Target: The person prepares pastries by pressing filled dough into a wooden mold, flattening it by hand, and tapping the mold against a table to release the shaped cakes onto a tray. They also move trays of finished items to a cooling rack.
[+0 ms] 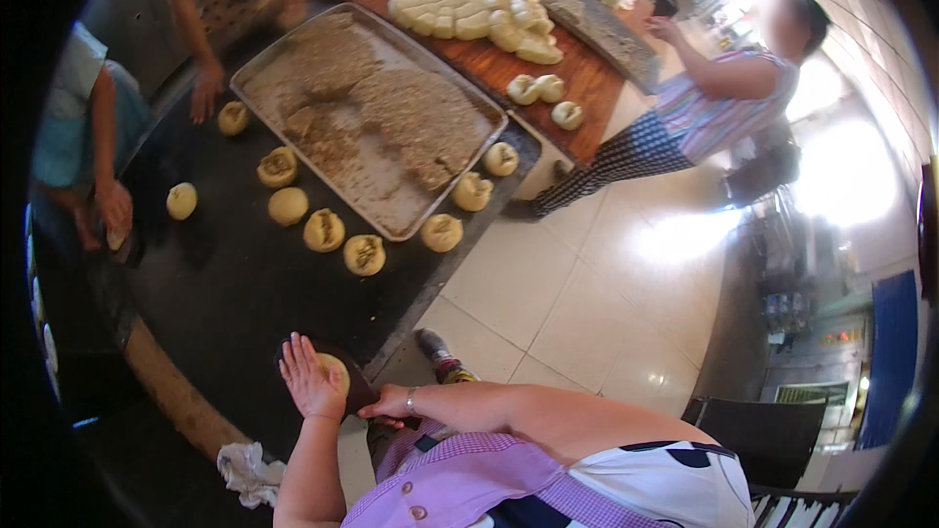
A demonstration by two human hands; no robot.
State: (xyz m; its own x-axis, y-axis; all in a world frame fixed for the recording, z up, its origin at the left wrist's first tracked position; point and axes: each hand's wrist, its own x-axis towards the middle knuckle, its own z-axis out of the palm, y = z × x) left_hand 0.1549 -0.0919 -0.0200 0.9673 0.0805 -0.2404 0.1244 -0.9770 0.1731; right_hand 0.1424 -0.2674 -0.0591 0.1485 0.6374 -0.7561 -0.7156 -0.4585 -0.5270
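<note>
My left hand [313, 378] lies flat with fingers stretched out, pressed against a pale dough piece [334, 372]. Part of the dough is hidden beneath the palm. Behind it is a dark, flat plate-like tool [360, 393], whose exact kind I cannot make out. My right hand [393, 405] is closed around the near side of this tool, at what looks like its handle. Both hands are at the near edge of the black tabletop [245, 313]. Beyond them, dough balls with brown filling showing, such as one filled ball [364, 255], lie beside a large metal tray [391, 235].
The tray holds crumbly brown filling [333, 68]. A wooden table [587, 127] behind carries cut dough [440, 5]. Two people's hands [207, 88] work at the left; another person [724, 88] stands at the right. A white cloth [249, 474] hangs at the near edge.
</note>
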